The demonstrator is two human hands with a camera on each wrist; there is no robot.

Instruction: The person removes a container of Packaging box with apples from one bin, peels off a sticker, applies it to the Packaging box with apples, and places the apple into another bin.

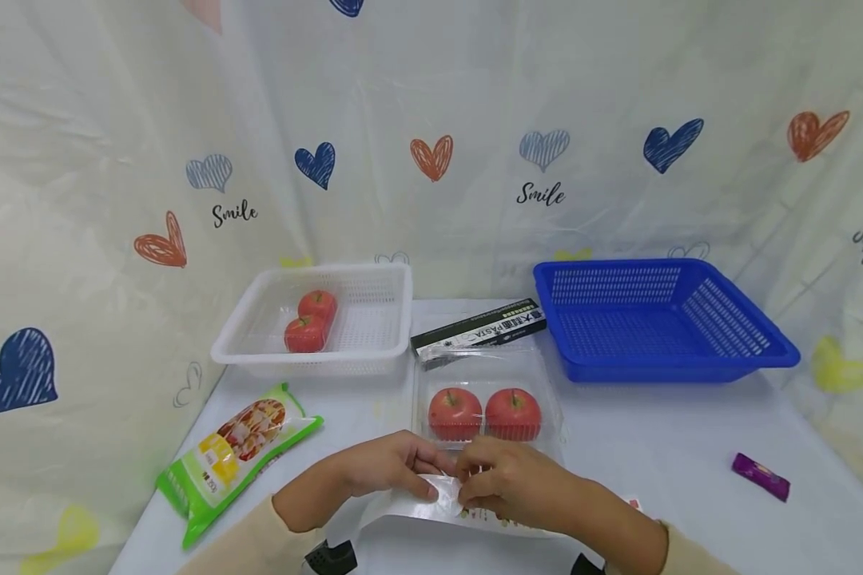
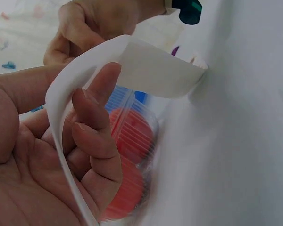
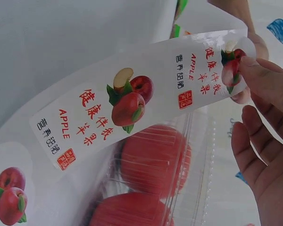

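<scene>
A white strip of apple labels (image 3: 80, 113), printed with red apples and the word APPLE, runs between both hands. My left hand (image 1: 388, 465) grips the strip near its end, thumb on top and fingers underneath. Close beside it, my right hand (image 1: 514, 481) pinches the round edge of an apple label (image 3: 233, 70) between thumb and forefinger. The strip curves loosely in the left wrist view, pale backing (image 2: 155, 70) showing. Just beyond the hands sits a clear plastic box (image 1: 485, 367) with two red apples (image 1: 513, 414) inside.
A white basket (image 1: 367, 355) at back left holds another clear pack of two apples (image 1: 306, 334). At back right stands a blue basket (image 1: 662, 371). A black-and-white pasta box (image 1: 478, 329) lies between them. A green food bag (image 1: 237, 459) is left, a purple packet (image 1: 761, 477) right.
</scene>
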